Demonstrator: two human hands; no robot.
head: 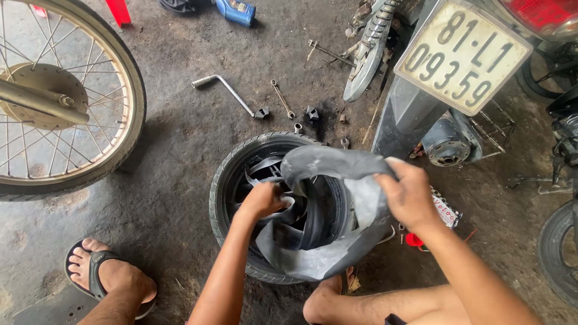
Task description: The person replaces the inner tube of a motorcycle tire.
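Note:
A small black tyre on its wheel (224,180) lies flat on the concrete floor in front of me. A limp grey-black inner tube (337,165) loops up out of it. My left hand (262,200) is closed on the tube's lower fold inside the wheel. My right hand (409,194) grips the tube's upper right part and holds it lifted above the tyre. My feet flank the tyre, the left one in a sandal (99,274).
A spoked wheel (66,99) stands at the left. A motorbike's rear with a number plate (460,57) rises at the upper right. An L-shaped socket wrench (229,93), a spanner (282,99) and small nuts lie beyond the tyre. A blue bottle (236,11) lies at the top.

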